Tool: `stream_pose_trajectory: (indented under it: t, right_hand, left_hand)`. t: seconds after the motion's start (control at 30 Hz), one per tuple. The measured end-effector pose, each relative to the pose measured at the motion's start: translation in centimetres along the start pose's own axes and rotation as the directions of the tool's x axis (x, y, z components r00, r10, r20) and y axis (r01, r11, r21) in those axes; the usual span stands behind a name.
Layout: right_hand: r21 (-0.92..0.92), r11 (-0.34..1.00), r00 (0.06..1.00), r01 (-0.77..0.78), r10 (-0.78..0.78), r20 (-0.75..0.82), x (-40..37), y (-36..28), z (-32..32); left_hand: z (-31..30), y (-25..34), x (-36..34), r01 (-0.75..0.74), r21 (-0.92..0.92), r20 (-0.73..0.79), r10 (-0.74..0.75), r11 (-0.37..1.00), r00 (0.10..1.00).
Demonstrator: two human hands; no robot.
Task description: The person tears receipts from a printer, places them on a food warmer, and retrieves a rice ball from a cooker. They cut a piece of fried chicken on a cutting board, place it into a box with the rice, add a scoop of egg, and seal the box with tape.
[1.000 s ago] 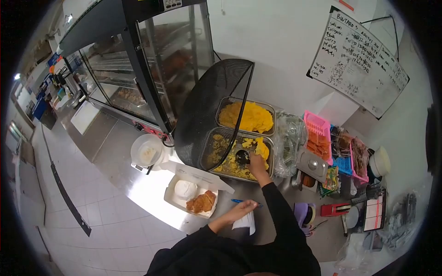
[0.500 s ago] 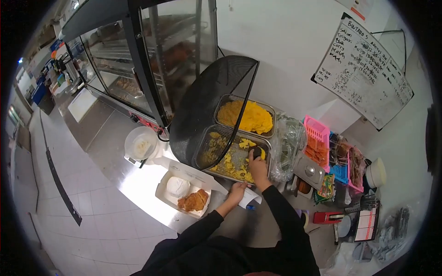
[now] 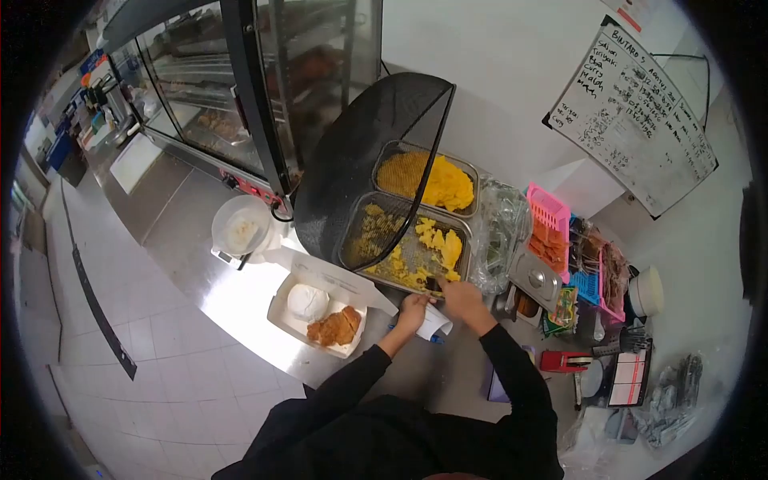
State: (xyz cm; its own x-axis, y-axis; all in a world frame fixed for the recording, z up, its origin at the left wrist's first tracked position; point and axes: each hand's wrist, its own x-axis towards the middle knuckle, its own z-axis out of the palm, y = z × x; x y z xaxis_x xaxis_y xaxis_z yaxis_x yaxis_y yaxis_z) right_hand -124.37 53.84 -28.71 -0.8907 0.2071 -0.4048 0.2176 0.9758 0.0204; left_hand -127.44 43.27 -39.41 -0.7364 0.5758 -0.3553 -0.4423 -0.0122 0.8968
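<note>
My right hand [image 3: 459,296] grips a black scoop [image 3: 434,282] at the front edge of the near steel tray [image 3: 398,282], which holds yellow scrambled-egg-like food [image 3: 436,240]. My left hand [image 3: 414,309] is right beside it at the tray's front rim, holding a white paper slip [image 3: 437,323] with a blue pen [image 3: 432,339] just below. An open white takeaway box [image 3: 298,324] lies to the left with a white rice mound [image 3: 306,302] and a fried cutlet [image 3: 336,327]. A black mesh cover [image 3: 364,172] stands tilted up over both trays.
A second tray of yellow food [image 3: 432,182] sits behind the first. A glass warmer cabinet [image 3: 240,96] stands at the left, with a white bowl [image 3: 239,229] on a scale before it. To the right are a plastic bag [image 3: 500,232], pink baskets [image 3: 549,221], a red tape dispenser [image 3: 563,360] and a whiteboard [image 3: 632,104].
My right hand drew the scoop from the middle of the near tray back to its front edge. My left hand carried the paper from the counter up to the tray's rim.
</note>
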Motion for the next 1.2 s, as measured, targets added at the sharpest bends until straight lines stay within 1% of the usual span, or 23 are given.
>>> stream_pose_trajectory:
  t: [0.03,0.17,0.23,0.27,0.3,0.37,0.4,0.5,0.53,0.57,0.6,0.63,0.67,0.7,0.73,0.77,0.8,0.83,0.9,1.03,1.1,1.13,1.2]
  right_hand:
    - [-0.004,1.0,1.0,0.0,0.0,0.011,0.1,0.3,-0.3]
    - [0.156,0.978,0.989,0.141,-0.147,0.022,3.1,4.1,0.2]
    - [0.54,0.831,0.937,0.134,-0.284,0.205,5.6,5.7,0.5]
    - [0.71,0.67,0.882,-0.217,-0.177,0.437,5.7,6.2,0.0]
    - [0.71,0.673,0.885,-0.209,-0.179,0.431,6.1,6.3,-0.4]
    - [0.7,0.533,0.757,-0.476,-0.157,0.634,6.7,6.7,-1.4]
    - [0.704,0.535,0.763,-0.466,-0.159,0.626,6.8,6.6,-2.0]
    - [0.757,0.567,0.898,-0.325,-0.067,0.435,7.1,6.6,-3.4]
    - [0.749,0.639,0.963,-0.175,-0.048,0.266,7.6,7.0,-3.3]
    - [0.749,0.64,0.963,-0.171,-0.052,0.264,7.9,6.8,-2.9]
    - [0.424,0.903,0.997,-0.065,0.08,-0.019,7.9,6.3,-2.3]
    - [0.005,0.997,0.942,-0.079,0.076,-0.328,7.4,5.1,-2.6]
    - [-0.188,0.97,0.93,-0.157,0.081,-0.358,6.9,3.8,-2.8]
    - [-0.186,0.97,0.931,-0.158,0.084,-0.355,7.3,3.8,-1.3]
    - [-0.362,0.915,0.914,-0.175,0.014,-0.405,8.1,4.0,1.2]
    - [-0.524,0.828,0.896,-0.198,-0.064,-0.439,8.6,4.0,2.8]
    - [-0.548,0.822,0.907,-0.155,-0.101,-0.409,7.9,3.8,2.9]
    - [-0.548,0.823,0.91,-0.15,-0.102,-0.402,7.5,3.5,2.9]
    - [-0.383,0.907,0.911,-0.173,0.0,-0.413,6.5,2.8,3.2]
    - [-0.315,0.935,0.949,-0.165,0.064,-0.307,3.1,1.0,1.4]
    - [-0.062,0.998,0.981,-0.022,0.01,-0.194,1.5,0.6,1.5]
    - [-0.024,0.999,0.983,-0.048,0.043,-0.178,0.5,0.4,1.3]
    - [0.001,0.999,0.994,-0.04,0.04,-0.1,-0.4,0.6,0.4]
  left_hand:
    - [0.1,0.2,-0.2,0.009,-0.008,0.0,-0.009,1.0,1.0]
    - [0.0,0.9,-0.5,0.028,-0.014,-0.014,-0.028,1.0,1.0]
    - [0.1,0.9,-0.6,0.056,-0.047,0.005,-0.056,0.997,0.998]
    - [0.0,0.8,-0.5,0.047,-0.05,0.001,-0.047,0.998,0.999]
    - [-0.1,0.5,-0.3,0.023,-0.047,0.022,-0.022,0.999,1.0]
    - [-0.3,-0.1,0.1,-0.012,-0.04,0.041,0.014,0.999,0.999]
    - [-0.4,-0.1,0.1,0.008,-0.052,0.063,-0.005,0.999,0.998]
    - [-0.7,0.2,0.2,0.039,-0.03,0.089,-0.036,0.999,0.995]
    - [-0.6,0.2,0.2,0.035,-0.017,0.087,-0.034,0.999,0.996]
    - [-0.6,0.2,0.2,0.033,-0.003,0.086,-0.033,0.999,0.996]
    - [-0.6,0.6,-0.2,0.051,0.029,0.087,-0.053,0.998,0.995]
    - [-0.5,0.6,-0.1,0.051,0.03,0.086,-0.054,0.998,0.995]
    - [-0.3,0.5,-0.2,0.047,0.024,0.06,-0.048,0.999,0.997]
    - [-0.1,0.3,-0.3,0.045,0.018,0.035,-0.046,0.999,0.998]
    - [0.1,-0.1,-0.2,0.049,0.021,0.036,-0.05,0.999,0.998]
    - [0.2,-0.6,0.0,-0.005,0.059,-0.007,0.006,0.998,1.0]
    - [0.3,-0.7,0.0,-0.056,0.099,-0.049,0.061,0.994,0.997]
    - [0.5,-0.9,0.0,-0.05,0.097,-0.051,0.055,0.994,0.997]
    - [0.8,-1.2,0.0,-0.111,0.113,-0.147,0.127,0.987,0.981]
    - [1.0,-0.7,0.0,-0.054,0.184,-0.189,0.09,0.981,0.978]
    - [0.8,-0.7,-0.1,-0.023,0.174,-0.172,0.053,0.985,0.984]
    - [0.9,-1.1,0.0,-0.093,0.116,-0.171,0.112,0.989,0.979]
    - [0.8,-1.7,0.2,-0.07,0.145,-0.182,0.096,0.987,0.979]
